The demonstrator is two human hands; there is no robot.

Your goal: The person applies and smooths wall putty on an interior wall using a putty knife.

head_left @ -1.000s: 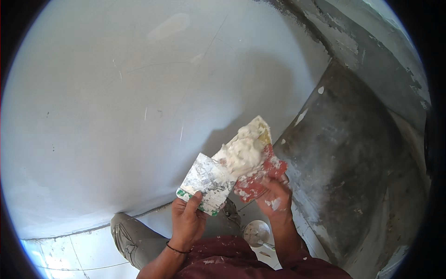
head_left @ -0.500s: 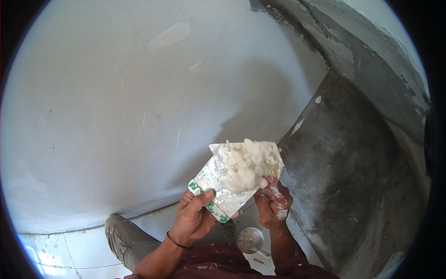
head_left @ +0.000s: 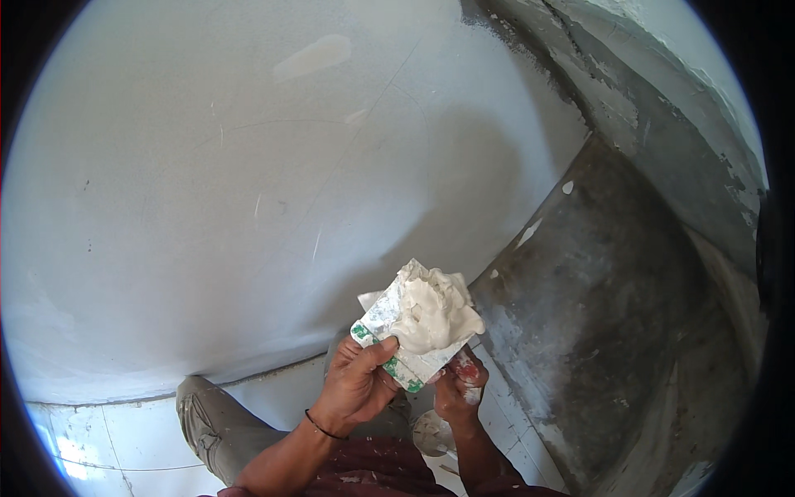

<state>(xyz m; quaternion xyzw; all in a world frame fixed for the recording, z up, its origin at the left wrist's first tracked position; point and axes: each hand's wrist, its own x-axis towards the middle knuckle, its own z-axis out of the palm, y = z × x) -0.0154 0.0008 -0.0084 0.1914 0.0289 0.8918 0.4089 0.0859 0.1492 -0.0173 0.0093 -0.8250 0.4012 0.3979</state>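
My left hand (head_left: 360,385) is closed, its thumb on top, around the green-and-white grip edge of a wide putty scraper (head_left: 383,313). A thick, creamy white heap of putty (head_left: 435,315) covers most of its blade. My right hand (head_left: 460,389) is closed around the red, putty-smeared handle of a putty knife (head_left: 466,370), just below and right of the scraper. Most of this knife's blade is hidden under the scraper; a pale corner, apparently of that blade, shows at the scraper's left side.
Ahead stands a grey-white wall (head_left: 207,207) with scratches and a pale patch. A bare, dark grey wall (head_left: 596,306) meets it on the right. Below lie white floor tiles (head_left: 149,439), with a round, putty-stained container (head_left: 431,432) near my right forearm. My bent knee (head_left: 203,406) is close to the wall.
My right hand has moved down and left, taking the putty knife beneath the scraper. The scraper has tilted and shifted slightly right, and the putty on it has a changed shape.
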